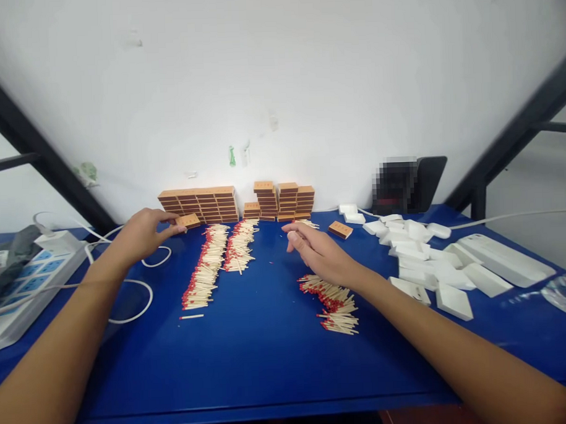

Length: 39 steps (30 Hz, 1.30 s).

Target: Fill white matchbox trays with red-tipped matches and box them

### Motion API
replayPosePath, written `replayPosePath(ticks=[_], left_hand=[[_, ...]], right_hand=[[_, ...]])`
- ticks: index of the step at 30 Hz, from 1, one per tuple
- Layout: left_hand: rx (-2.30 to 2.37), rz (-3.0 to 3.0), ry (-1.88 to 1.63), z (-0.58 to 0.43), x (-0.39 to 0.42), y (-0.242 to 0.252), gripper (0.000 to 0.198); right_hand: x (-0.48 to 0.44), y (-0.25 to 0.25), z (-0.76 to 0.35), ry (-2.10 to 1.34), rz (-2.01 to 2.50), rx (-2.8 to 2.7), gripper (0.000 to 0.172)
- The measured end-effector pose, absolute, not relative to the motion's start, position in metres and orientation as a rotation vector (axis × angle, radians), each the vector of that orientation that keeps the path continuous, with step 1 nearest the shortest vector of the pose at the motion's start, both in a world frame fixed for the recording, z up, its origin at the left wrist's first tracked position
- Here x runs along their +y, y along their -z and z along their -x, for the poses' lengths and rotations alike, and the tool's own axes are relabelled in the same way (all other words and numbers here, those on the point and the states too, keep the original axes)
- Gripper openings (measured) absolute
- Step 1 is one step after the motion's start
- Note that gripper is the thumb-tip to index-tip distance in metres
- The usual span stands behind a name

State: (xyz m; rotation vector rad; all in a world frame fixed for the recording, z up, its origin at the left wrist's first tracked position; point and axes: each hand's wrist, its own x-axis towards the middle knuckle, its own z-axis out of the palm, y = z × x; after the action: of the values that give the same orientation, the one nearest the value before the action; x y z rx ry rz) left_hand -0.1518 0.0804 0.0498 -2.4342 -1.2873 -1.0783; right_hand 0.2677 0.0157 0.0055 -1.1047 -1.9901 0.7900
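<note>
My left hand (142, 235) reaches to the back left, its thumb and fingers closed on a small tan matchbox (189, 221) in front of a stacked block of matchboxes (199, 202). My right hand (319, 251) is over the right half of the table with its fingers stretched out to the left, and nothing shows in it. Below it lies a heap of red-tipped matches (335, 303), partly covered by the hand. Two long rows of matches, a longer one (204, 270) and a shorter one (240, 245), run forward from the stacks.
Shorter matchbox stacks (287, 202) stand against the wall. A single matchbox (340, 229) lies right of them. White box trays (414, 257) are piled at the right, near a dark device (409, 186). A power strip (39, 279) and white cables (151, 297) are at the left.
</note>
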Motion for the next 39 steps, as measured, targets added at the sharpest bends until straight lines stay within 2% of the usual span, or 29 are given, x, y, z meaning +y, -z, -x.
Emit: replayPosePath(ticks=[3, 9, 16, 23, 39], left_hand=[[-1.335, 2.492, 0.809, 0.147, 0.085, -0.039, 0.064], [-1.39, 2.389, 0.619, 0.149, 0.093, -0.021, 0.056], [-1.432, 2.294, 0.525, 0.146, 0.099, -0.013, 0.042], [-1.405, 2.342, 0.388, 0.14, 0.104, -0.011, 0.037], [-1.321, 2.391, 0.351, 0.135, 0.107, -0.009, 0.04]], right_hand=[[0.017, -0.007, -0.269, -0.731, 1.109, -2.019, 0.047], [0.016, -0.009, -0.269, -0.677, 1.104, -2.089, 0.043], [0.012, -0.01, -0.267, -0.684, 1.09, -2.157, 0.041], [0.011, -0.008, -0.266, -0.642, 1.083, -2.189, 0.037], [0.009, -0.009, -0.264, -0.572, 1.075, -2.203, 0.037]])
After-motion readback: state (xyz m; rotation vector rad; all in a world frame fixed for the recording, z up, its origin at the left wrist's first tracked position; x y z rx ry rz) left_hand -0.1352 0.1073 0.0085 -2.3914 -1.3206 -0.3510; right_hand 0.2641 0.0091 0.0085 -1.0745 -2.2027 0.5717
